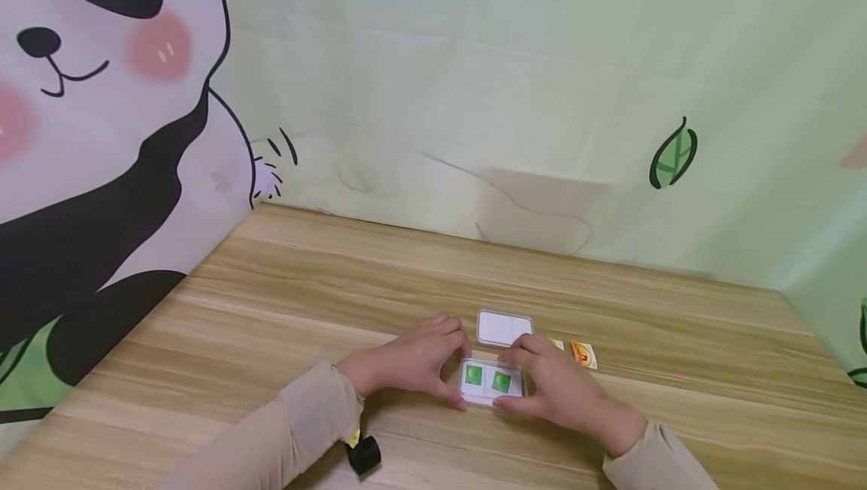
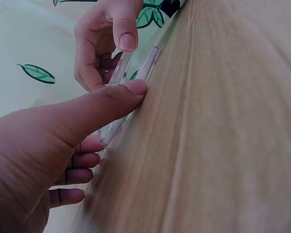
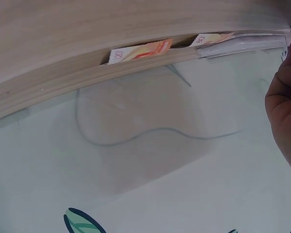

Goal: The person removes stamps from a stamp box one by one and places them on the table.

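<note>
At opposite ends of clear case: left hand, right hand, both clamped on it, presumably steadying.

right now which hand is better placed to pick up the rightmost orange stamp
The right hand, probably: the orange stamp lies close beside it, while the left hand is across the clear case, farther away. The right may first need to leave the case.
</note>
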A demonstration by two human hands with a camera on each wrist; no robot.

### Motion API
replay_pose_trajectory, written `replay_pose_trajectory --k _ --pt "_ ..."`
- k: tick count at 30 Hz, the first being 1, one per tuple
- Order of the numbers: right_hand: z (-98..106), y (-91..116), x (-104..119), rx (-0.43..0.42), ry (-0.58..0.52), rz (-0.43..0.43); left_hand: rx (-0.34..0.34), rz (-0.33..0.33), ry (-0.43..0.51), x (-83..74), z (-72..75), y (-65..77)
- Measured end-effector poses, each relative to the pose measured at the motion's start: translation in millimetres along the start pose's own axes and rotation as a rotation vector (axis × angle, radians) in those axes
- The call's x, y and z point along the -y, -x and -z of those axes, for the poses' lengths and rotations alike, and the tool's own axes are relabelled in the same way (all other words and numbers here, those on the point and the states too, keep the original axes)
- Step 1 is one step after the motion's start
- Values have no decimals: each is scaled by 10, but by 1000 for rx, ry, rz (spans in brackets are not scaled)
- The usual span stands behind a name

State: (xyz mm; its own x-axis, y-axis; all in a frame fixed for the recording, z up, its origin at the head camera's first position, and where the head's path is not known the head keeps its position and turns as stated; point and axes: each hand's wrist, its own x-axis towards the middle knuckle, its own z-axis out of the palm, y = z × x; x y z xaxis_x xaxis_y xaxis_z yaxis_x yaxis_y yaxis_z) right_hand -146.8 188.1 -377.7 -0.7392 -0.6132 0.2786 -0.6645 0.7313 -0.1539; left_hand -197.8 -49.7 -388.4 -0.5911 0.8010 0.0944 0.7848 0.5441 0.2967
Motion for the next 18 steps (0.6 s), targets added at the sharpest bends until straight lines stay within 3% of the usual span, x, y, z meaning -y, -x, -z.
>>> replay_pose_trajectory --k 18 --pt "73 -5 -74 -1 -29 27 2 11 1 -8 -2 0"
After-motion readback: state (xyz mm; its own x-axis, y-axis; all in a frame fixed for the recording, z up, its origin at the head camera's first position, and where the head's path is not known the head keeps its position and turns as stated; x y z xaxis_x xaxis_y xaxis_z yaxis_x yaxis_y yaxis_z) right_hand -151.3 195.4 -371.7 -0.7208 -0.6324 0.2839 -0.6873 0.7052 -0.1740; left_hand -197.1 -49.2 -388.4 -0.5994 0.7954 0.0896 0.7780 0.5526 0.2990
